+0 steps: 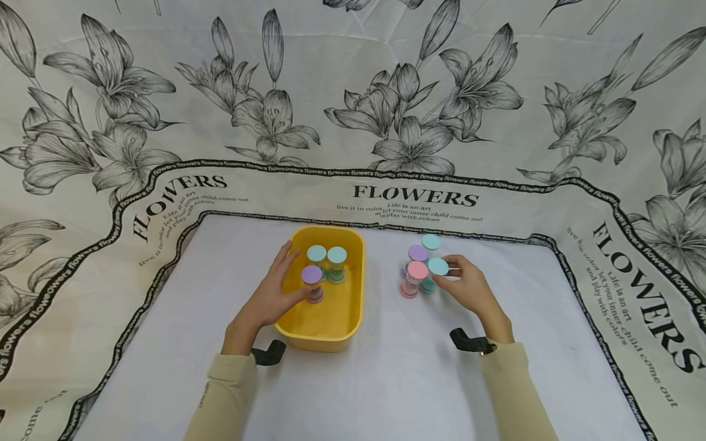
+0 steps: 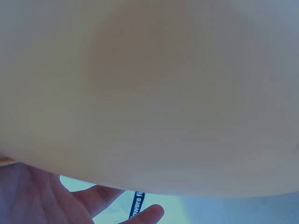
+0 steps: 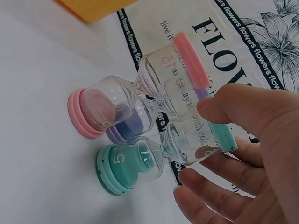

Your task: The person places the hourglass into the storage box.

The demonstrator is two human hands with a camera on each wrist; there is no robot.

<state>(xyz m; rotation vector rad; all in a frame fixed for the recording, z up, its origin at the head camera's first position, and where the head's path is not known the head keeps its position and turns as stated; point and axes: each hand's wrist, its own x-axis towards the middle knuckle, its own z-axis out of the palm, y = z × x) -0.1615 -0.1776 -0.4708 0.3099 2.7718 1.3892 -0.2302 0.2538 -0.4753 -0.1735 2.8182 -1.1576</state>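
Cloth printed with grey lilies and the word FLOWERS (image 1: 416,196) borders a white work surface (image 1: 397,380) at the back and both sides, a black lettered band running along it. Tan sleeves (image 1: 504,373) reach in from the near side, each wrist bearing a black mount (image 1: 467,340).

Right of centre, a small cluster of hourglasses stands on the white surface. The right hand grips the teal hourglass (image 1: 438,267) on the cluster's right side, thumb and fingers about its upper cap. Its long axis runs close to upright, cap up, parallel to the pink hourglass (image 1: 417,271) just beside it; whether its base bears on the surface I cannot tell. A lilac hourglass (image 1: 418,252) and another teal-capped one (image 1: 431,241) stand behind, also cap up.

Left of them sits a yellow tray (image 1: 361,294) with rounded corners, its long side pointing away from the person. Inside, a purple hourglass (image 1: 311,275) and two blue-capped hourglasses (image 1: 337,255) stand upright towards the far half; yellow floor shows nearer the front. The left hand (image 1: 270,295) lies over the tray's left rim, fingers spread loosely, thumb beside the purple hourglass; contact there is unclear. White surface stretches between tray and cluster, and from the right hand (image 1: 474,291) to the printed border.
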